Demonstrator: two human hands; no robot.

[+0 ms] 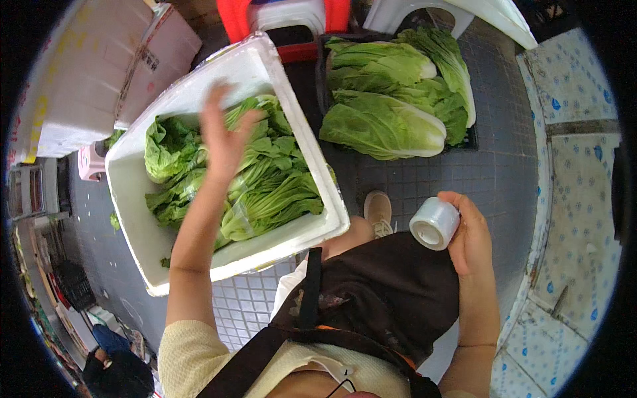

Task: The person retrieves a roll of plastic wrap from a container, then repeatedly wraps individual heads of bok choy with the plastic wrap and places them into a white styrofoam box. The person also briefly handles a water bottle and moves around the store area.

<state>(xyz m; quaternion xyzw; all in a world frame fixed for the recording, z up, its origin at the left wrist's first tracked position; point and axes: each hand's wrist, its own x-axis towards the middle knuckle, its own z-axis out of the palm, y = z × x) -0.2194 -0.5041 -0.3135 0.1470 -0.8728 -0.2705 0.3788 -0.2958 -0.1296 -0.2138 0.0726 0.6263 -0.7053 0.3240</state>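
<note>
My left hand (222, 137) is over a white foam box (127, 199), blurred, its fingers apart and nothing in them. Beneath it lie bunches of leafy greens (271, 199), some bound with clear film; the hand and forearm hide part of them. I cannot tell whether my fingers touch the leaves. My right hand (470, 231) grips a roll of clear plastic film (434, 224) from its right side, with the core's end facing me. Beyond that hand, several large leafy cabbages (383, 124) with pale stems lie piled in a dark crate (470, 139).
White foam boxes (89, 69) are stacked at the upper left. A red and white plastic stool (288, 17) stands behind the foam box. Patterned panels (577, 199) line the right side. At the lower left is another person (117, 368) in dark clothing.
</note>
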